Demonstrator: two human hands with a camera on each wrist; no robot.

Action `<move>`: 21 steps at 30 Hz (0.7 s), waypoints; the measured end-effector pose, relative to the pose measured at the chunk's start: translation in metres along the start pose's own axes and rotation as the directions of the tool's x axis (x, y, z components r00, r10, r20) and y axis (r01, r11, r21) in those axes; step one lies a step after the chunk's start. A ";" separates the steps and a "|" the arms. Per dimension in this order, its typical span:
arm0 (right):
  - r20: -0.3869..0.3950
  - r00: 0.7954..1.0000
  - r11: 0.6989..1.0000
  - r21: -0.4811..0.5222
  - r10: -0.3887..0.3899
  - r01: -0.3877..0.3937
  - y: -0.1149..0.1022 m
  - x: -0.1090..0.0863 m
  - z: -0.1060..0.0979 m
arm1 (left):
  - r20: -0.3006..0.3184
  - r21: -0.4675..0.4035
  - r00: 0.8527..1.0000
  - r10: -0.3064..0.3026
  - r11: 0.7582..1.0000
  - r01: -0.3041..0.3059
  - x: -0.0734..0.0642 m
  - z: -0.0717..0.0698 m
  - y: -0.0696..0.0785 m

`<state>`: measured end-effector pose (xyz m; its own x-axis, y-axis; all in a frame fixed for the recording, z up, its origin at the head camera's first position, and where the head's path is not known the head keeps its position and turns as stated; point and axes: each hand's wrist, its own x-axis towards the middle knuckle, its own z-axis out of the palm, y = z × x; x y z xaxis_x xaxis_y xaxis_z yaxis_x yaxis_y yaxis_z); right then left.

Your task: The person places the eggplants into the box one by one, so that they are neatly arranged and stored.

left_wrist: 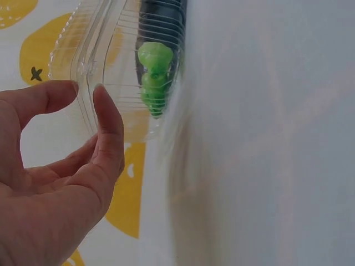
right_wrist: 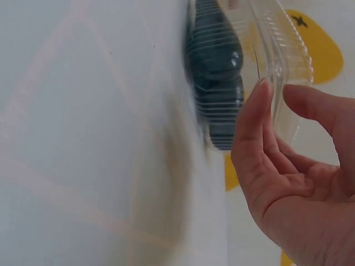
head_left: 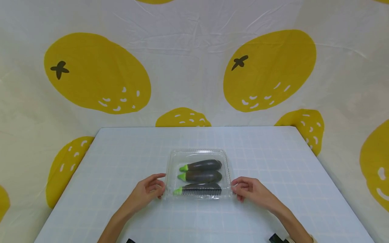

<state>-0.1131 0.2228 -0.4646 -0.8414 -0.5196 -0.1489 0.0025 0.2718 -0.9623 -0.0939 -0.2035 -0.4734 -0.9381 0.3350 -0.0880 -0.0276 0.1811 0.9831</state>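
A clear plastic clamshell box (head_left: pixel 199 156), lid down, is in the middle of the table in the head view. Inside lie three dark eggplants (head_left: pixel 204 176) with bright green stem ends pointing left, one behind another. My left hand (head_left: pixel 152 189) pinches the box's rim at its left side; in the left wrist view the rim (left_wrist: pixel 84 102) runs between thumb and forefinger. On the opposite side my right hand (head_left: pixel 250 190) pinches the rim (right_wrist: pixel 275 72) the same way. The ribbed front wall partly blurs the nearest eggplant (head_left: pixel 200 190).
A pale checked cloth covers the table (head_left: pixel 127 145). Behind and beside it hangs a white curtain (head_left: pixel 188 67) printed with large yellow fruit. Black wrist straps or mounts (head_left: pixel 276 238) show at the bottom edge.
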 end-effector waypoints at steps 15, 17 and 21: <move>0.194 0.981 0.996 0.091 -0.020 0.002 0.014 0.002 0.000 | 0.232 0.013 0.970 -0.077 0.997 0.076 -0.004 -0.003 -0.007; 0.196 0.980 0.995 0.104 -0.010 -0.011 0.014 0.003 0.001 | 0.263 -0.004 0.962 -0.068 0.997 0.071 -0.004 -0.003 -0.008; 0.177 0.984 0.993 0.117 -0.009 -0.012 0.014 0.002 0.003 | 0.273 -0.025 0.961 -0.049 0.998 0.058 -0.003 -0.003 -0.010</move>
<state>-0.1136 0.2228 -0.4789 -0.7327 -0.6567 -0.1783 0.0757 0.1818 -0.9804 -0.0914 -0.2092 -0.4822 -0.8056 0.5655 -0.1768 -0.0909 0.1770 0.9800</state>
